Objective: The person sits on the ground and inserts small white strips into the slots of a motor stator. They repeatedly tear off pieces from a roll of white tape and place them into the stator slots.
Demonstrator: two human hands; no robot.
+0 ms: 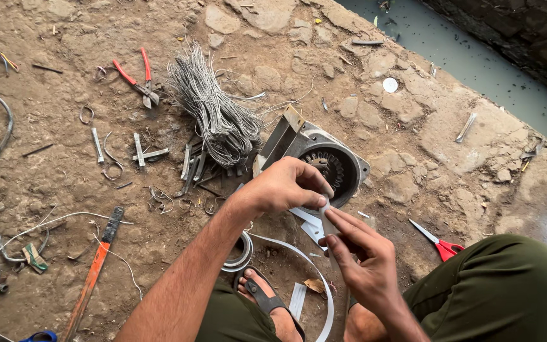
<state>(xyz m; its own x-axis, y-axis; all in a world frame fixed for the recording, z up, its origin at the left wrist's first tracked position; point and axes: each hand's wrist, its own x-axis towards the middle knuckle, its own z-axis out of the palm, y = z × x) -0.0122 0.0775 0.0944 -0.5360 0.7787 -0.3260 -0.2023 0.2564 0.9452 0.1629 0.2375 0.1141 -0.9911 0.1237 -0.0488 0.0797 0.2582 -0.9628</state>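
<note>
My left hand (286, 185) and my right hand (362, 259) meet in front of a grey metal motor stator (333, 161) that stands on the dirt ground. Together they pinch a small white strip of insulating paper (326, 215), the left fingers on its upper end and the right fingers below it. More white strips (308, 225) lie under the hands. A roll of white tape (242, 253) with a long loose tail curls past my sandalled foot (267, 304).
A bundle of grey wire (213, 111) lies left of the stator, with red-handled pliers (135, 79) beyond it. Red scissors (438, 244) lie at the right by my knee. An orange-handled tool (93, 272), cables and metal scraps lie at left. A water channel (476, 57) runs top right.
</note>
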